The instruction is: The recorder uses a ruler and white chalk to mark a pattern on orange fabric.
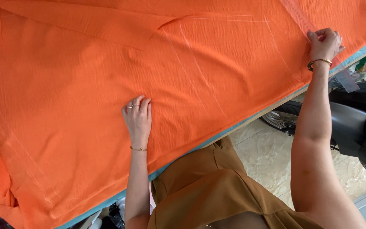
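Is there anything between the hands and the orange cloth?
No. The left hand lies flat right on the orange cloth, and the right hand touches it near the table edge, beside a clear ruler.

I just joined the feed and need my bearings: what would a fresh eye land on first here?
The bright orange fabric spread across nearly the whole table, with faint white chalk lines running over its middle. The left hand lies flat on the cloth near the centre, while the right hand pinches a clear ruler at the upper right edge. A dark scooter stands on the tiled floor at right.
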